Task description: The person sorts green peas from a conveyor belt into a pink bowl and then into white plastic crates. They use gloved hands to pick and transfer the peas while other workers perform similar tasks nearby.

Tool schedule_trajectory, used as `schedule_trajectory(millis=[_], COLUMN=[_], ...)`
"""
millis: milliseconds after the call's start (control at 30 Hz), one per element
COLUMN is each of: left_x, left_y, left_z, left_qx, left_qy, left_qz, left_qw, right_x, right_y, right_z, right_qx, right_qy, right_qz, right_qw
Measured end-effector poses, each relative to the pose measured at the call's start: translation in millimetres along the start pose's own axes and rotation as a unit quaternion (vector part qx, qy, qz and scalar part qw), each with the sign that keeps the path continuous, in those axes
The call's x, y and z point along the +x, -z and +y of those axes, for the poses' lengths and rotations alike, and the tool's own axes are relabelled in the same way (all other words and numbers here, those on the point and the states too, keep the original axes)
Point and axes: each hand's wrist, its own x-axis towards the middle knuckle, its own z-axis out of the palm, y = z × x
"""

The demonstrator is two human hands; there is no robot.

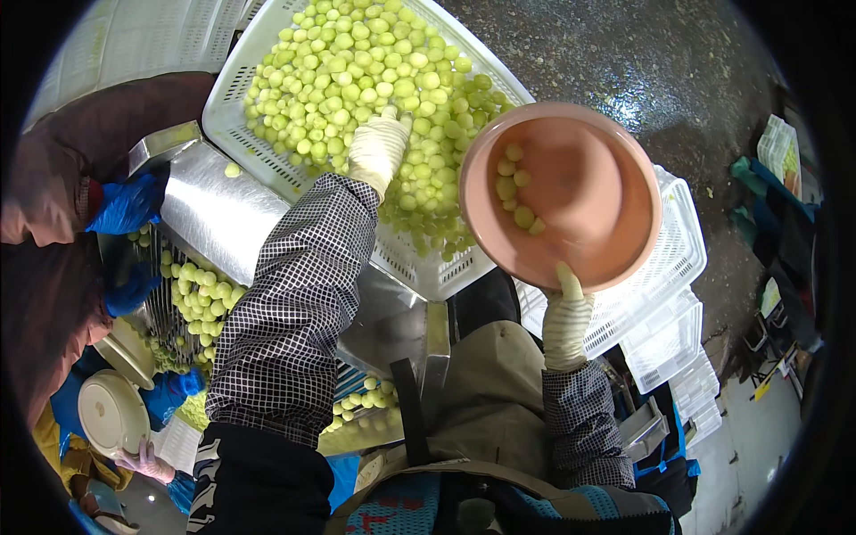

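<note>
My left hand (380,148), in an off-white ribbed glove, rests on a heap of round green fruits (334,87). Its fingers point away from me, and whether they close on a fruit is hidden. The fruits fill much of a white plastic crate (224,110) with slotted walls. My right hand (567,328), gloved alike, grips the near rim of a pinkish-brown basin (615,194), thumb over the edge. This basin is tilted beside the crate's right side, and several green fruits (511,177) lie along its left inner side.
A steel chute (221,194) adjoins the crate; below it, green fruits (200,294) lie on a slatted surface. Blue-gloved co-workers' hands (127,204) are at left. Another person's hand (150,461) holds a cream basin (114,414). White crates (675,227) stand right, on wet floor (635,60).
</note>
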Motion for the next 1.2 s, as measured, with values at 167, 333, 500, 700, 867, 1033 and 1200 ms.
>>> schedule_trajectory(millis=[167,333,500,700,867,1033,1200], left_x=[-10,-47,-97,23,44,-40,-74], left_y=[-17,49,98,13,33,-10,-6], left_z=[-21,-22,31,-121,-6,80,47], left_qx=[-0.141,-0.58,-0.565,-0.359,-0.31,-0.136,0.067], left_qy=[-0.027,0.237,-0.104,0.341,0.225,-0.052,-0.254], left_qz=[0.11,-0.013,0.028,0.208,0.152,0.089,-0.108], left_qw=[0.984,0.78,0.818,0.843,0.911,0.985,0.959], right_x=[-3,5,4,2,11,10,11], right_y=[-7,14,11,5,60,88,78], right_z=[-11,3,14,-2,22,32,17], right_qx=[0.039,-0.038,-0.033,0.061,-0.108,-0.255,-0.106], right_qy=[0.013,0.026,-0.007,-0.033,0.055,0.117,0.047], right_qz=[0.032,0.016,0.013,-0.011,0.013,0.013,0.053], right_qw=[0.999,0.999,0.999,0.998,0.992,0.96,0.992])
